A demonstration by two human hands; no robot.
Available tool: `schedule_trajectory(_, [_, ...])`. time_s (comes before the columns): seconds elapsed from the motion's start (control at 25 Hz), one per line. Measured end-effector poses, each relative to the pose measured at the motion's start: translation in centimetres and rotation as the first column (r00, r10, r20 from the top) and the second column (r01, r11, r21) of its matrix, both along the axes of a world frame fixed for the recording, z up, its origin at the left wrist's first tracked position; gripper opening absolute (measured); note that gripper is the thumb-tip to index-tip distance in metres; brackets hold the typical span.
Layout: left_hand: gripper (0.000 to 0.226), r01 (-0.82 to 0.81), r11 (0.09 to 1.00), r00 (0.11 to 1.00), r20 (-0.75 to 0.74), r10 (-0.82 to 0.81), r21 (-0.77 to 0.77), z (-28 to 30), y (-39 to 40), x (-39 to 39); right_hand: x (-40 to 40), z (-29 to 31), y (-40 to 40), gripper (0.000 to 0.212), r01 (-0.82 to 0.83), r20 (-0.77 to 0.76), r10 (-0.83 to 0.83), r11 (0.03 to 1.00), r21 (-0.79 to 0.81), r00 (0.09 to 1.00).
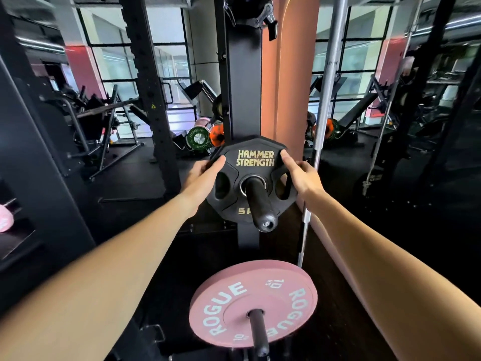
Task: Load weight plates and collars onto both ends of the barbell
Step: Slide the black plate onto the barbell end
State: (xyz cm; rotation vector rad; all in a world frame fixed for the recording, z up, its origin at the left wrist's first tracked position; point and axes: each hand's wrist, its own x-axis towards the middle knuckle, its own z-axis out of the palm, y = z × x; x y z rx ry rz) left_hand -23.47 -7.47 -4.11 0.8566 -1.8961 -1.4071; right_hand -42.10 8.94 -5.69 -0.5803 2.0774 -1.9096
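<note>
Gym rack [244,74] storage: both hands, left hand [205,169] and right hand [299,175], grasp a black plate [253,158] on its peg [260,204]; loading looks barely begun.

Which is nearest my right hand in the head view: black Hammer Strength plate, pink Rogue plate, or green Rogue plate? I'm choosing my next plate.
From the right hand:
1. Black Hammer Strength plate, touching it.
2. Pink Rogue plate, below.
3. Green Rogue plate, far back-left.
</note>
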Motion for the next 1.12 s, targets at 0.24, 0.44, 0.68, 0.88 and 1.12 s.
schedule_trajectory(0.24, [0.061,0.011,0.994,0.994,-0.113,0.001,0.106,-1.5,3.6,2.6,3.7,-2.3,4.5,0.079,-0.039,0.128,0.059,0.987,-0.156,0.990])
schedule_trajectory(0.44, [0.057,0.068,0.984,0.967,-0.254,-0.024,0.166,-2.6,9.4,7.2,10.6,-1.6,9.7,0.068,0.072,0.083,-0.056,0.977,-0.199,0.995])
schedule_trajectory(0.68, [0.059,0.043,0.988,0.958,-0.286,0.000,0.147,-0.7,13.0,17.1,21.6,1.2,13.7,0.074,0.086,-0.017,-0.093,0.965,-0.249,0.995])
schedule_trajectory(0.88, [0.072,-0.072,0.995,0.935,-0.343,0.090,0.063,4.1,13.9,31.7,33.5,5.4,12.2,0.079,-0.036,-0.080,0.012,0.949,-0.313,0.997])
schedule_trajectory(1.12, [0.065,-0.368,0.930,0.869,-0.356,0.345,0.003,7.2,12.1,50.1,48.8,7.9,5.1,0.077,-0.305,-0.084,0.294,0.881,-0.362,0.952])
